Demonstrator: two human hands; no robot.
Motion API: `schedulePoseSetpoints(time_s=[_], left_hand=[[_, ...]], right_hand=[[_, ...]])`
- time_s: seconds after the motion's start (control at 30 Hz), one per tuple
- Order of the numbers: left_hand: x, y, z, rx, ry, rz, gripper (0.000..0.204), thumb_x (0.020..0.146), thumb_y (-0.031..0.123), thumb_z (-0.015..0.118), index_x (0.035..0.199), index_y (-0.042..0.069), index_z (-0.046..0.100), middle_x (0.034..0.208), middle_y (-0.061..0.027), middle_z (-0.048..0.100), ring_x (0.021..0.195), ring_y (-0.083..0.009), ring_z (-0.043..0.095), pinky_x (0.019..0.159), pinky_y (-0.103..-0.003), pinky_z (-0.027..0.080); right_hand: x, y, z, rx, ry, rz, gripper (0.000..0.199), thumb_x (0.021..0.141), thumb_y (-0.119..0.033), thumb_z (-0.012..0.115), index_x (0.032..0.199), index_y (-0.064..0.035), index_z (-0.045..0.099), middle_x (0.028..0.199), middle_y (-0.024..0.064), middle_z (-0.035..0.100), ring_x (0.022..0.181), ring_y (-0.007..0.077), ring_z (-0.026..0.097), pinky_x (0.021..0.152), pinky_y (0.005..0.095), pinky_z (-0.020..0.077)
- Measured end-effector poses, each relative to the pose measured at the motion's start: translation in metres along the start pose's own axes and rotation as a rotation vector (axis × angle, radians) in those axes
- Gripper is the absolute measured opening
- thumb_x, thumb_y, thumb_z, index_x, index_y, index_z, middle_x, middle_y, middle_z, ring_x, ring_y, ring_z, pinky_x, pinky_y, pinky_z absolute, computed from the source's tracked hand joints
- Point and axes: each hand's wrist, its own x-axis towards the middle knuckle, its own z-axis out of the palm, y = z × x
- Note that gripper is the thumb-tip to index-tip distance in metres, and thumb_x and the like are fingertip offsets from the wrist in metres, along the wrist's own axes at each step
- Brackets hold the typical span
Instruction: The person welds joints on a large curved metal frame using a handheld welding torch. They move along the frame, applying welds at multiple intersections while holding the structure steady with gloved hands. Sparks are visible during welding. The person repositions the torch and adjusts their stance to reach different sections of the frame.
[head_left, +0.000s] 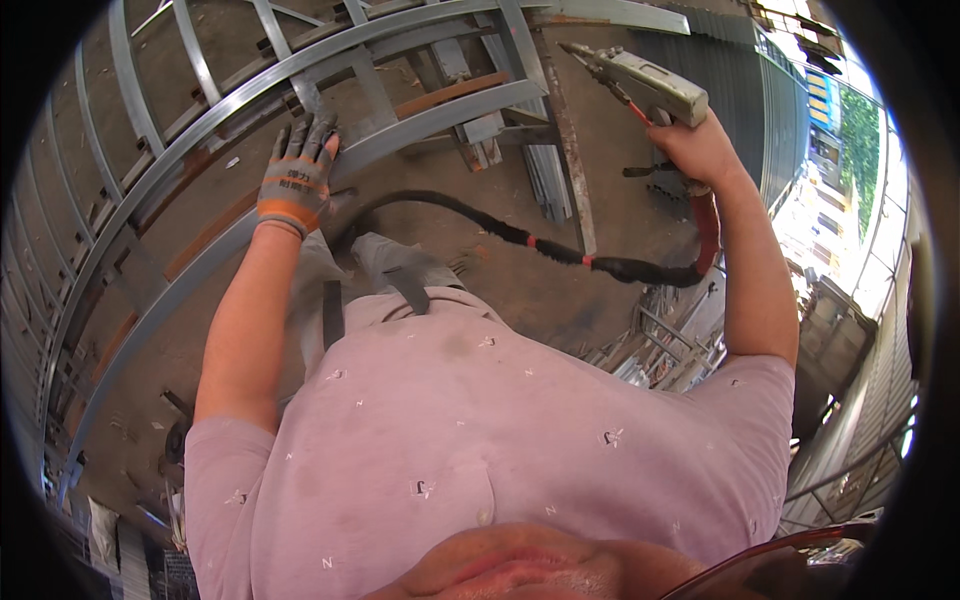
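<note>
In the upper right of the frame, the right hand [697, 150] is clenched round the grip of a pale grey pistol-shaped tool [660, 88], whose thin nozzle points toward the upper left. The tool is held up above the brown floor [500, 285], near the end of a welded-looking metal frame [440, 119]. From below the right hand, a dark cable [640, 270] with a reddish upper stretch drops and bends left across the middle of the frame. Two red bands circle its black sleeve, and its far part runs toward the person's grey trousers [405, 262].

The left hand [296, 177], in a grey glove with an orange cuff band, lies in the upper left with fingers extended and grasping nothing. Its palm is over the inner rail of the metal frame, and its fingers reach toward the outer rail. Silvery bars cross between the curved rails, and a reddish-brown strip [455, 94] lies along the inner one.

A corrugated grey sheet [715, 95] stands at the upper right. Lower down, metal pieces are heaped near the right forearm. At the right edge sits a dark bin-like thing [835, 325], and at the lower left a pale sack-like thing [103, 530]; their contents cannot be made out.
</note>
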Motion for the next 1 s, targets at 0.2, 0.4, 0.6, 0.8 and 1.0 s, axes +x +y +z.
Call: schedulePoseSetpoints(time_s=[0.2,0.4,0.6,0.8,1.0], left_hand=[[0.005,0.003,-0.012,-0.044,-0.076,0.029,0.101,0.081,0.055,0.083,0.161,0.011,0.041,0.172,-0.0109,0.034,0.158,-0.0359,0.032,0.131,-0.054,0.023],[0.007,-0.004,0.005,-0.090,-0.061,0.108,0.102,0.078,0.046,0.082,0.164,0.011,0.039,0.173,-0.0129,0.032,0.160,-0.0383,0.029,0.131,-0.056,0.022],[0.005,-0.005,0.005,-0.301,-0.090,0.130,0.100,0.071,0.035,0.081,0.161,0.009,0.044,0.175,-0.0140,0.028,0.163,-0.0380,0.023,0.131,-0.056,0.020],[0.007,-0.008,0.003,-0.330,-0.118,0.174,0.102,0.079,0.055,0.081,0.161,0.009,0.044,0.174,-0.0137,0.029,0.161,-0.0376,0.026,0.130,-0.060,0.021],[0.008,-0.010,0.002,-0.370,-0.075,0.180,0.104,0.078,0.056,0.082,0.162,0.008,0.042,0.174,-0.0124,0.030,0.157,-0.0359,0.032,0.129,-0.059,0.024]], right_hand=[[0.029,-0.062,-0.005,-0.338,-0.200,0.034,0.043,0.083,-0.019,0.074,0.122,-0.0021,0.071,0.106,0.0216,0.077,0.094,0.0343,0.075,0.083,0.0413,0.0586],[0.091,-0.095,0.020,-0.543,-0.389,0.061,0.036,0.088,-0.021,0.074,0.120,-0.0045,0.072,0.102,0.0205,0.077,0.093,0.0362,0.075,0.084,0.0438,0.0593],[0.131,-0.123,0.041,-0.648,-0.499,0.124,0.037,0.084,-0.014,0.069,0.120,-0.0068,0.074,0.118,0.0206,0.076,0.111,0.0381,0.072,0.093,0.0437,0.0583],[0.165,-0.150,0.061,-0.813,-0.646,0.228,0.038,0.081,-0.011,0.066,0.117,-0.0069,0.076,0.115,0.0189,0.077,0.104,0.0357,0.075,0.089,0.0432,0.0609],[0.181,-0.158,0.067,-0.738,-0.762,0.351,0.031,0.087,-0.008,0.068,0.117,-0.0029,0.073,0.092,0.0182,0.076,0.065,0.0268,0.074,0.057,0.0411,0.0600]])
